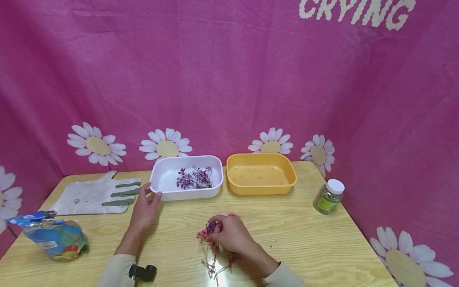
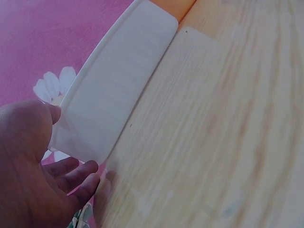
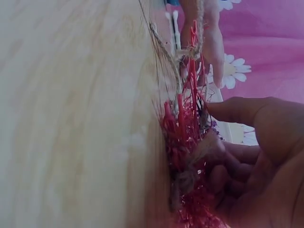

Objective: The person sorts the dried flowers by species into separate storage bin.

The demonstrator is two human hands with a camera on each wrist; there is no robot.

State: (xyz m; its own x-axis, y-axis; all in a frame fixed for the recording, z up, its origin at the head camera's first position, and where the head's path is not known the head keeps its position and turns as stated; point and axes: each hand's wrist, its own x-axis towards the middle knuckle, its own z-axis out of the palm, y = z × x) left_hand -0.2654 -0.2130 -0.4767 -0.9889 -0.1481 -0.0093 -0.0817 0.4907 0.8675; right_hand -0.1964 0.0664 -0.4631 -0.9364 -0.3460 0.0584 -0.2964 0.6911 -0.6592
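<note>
My left hand [image 1: 145,211] holds the left front corner of a white plastic tray [image 1: 188,194]. In the left wrist view, its thumb lies at the rim and its fingers curl by the end wall. Sprigs of purple dried flowers [image 1: 193,178] lie inside this tray. My right hand [image 1: 231,235] pinches a small purple dried flower sprig [image 1: 211,227] between thumb and fingers, low over the table. Around and beneath that hand lies a bunch of pink-red dried flowers [image 1: 203,236], its thin stems pointing toward me. In the right wrist view, twine [image 3: 185,180] shows among the red stems [image 3: 180,116].
A yellow tray [image 1: 261,190] with small crumbs stands right of the white one. Farther right is a white-lidded jar [image 1: 327,197]. At left lie a pale cloth glove [image 1: 89,195] with green fingers and a clipped colourful bag [image 1: 57,239]. A pink curtain [image 1: 215,79] hangs behind the table.
</note>
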